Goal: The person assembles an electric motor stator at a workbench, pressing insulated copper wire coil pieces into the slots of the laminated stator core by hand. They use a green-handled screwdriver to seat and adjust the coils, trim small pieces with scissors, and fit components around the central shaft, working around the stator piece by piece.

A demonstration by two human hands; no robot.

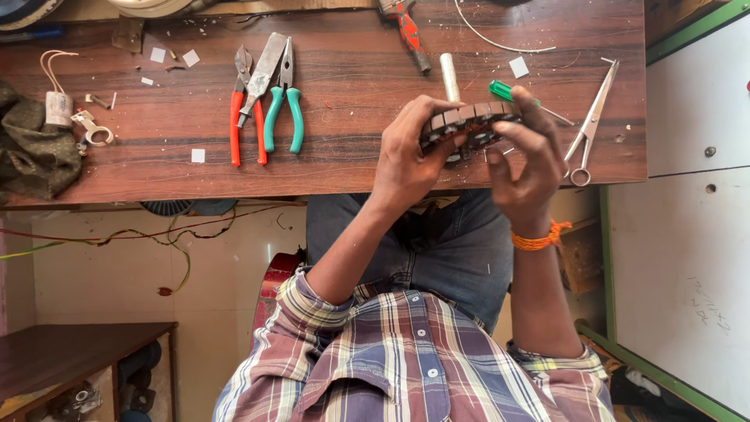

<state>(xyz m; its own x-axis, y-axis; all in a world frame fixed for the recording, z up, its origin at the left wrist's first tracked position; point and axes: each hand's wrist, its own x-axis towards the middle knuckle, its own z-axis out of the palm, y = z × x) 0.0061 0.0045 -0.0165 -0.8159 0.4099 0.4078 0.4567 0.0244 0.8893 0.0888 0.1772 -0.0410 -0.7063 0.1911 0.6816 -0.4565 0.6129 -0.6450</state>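
Nearest to us we see the plaid shirt (414,367) and the dark trousers (461,250) of the person, whose two forearms rise toward the edge of the wooden table (351,156). Our left hand (410,152) is closed around the left side of a round motor stator (469,123), a dark ring with copper-coloured slots, and our right hand (527,160), which wears an orange thread bracelet (537,237) at the wrist, grips the right side with the fingers curled over the rim. The stator is held between both hands just above the near edge of the table, a little right of the middle. Just behind it lie a pale metal tube (449,76) and a green-handled screwdriver (512,94), partly hidden by the fingers. To the right, steel scissors (591,125) lie near the table edge. To the left, well apart from the hands, lie red-handled pliers (244,109) and green-handled pliers (283,101), with a flat metal blade across them. Farther left are a small white capacitor with wires (57,105) and a dark cloth (31,148). At the far edge lies a red-handled tool (408,33).
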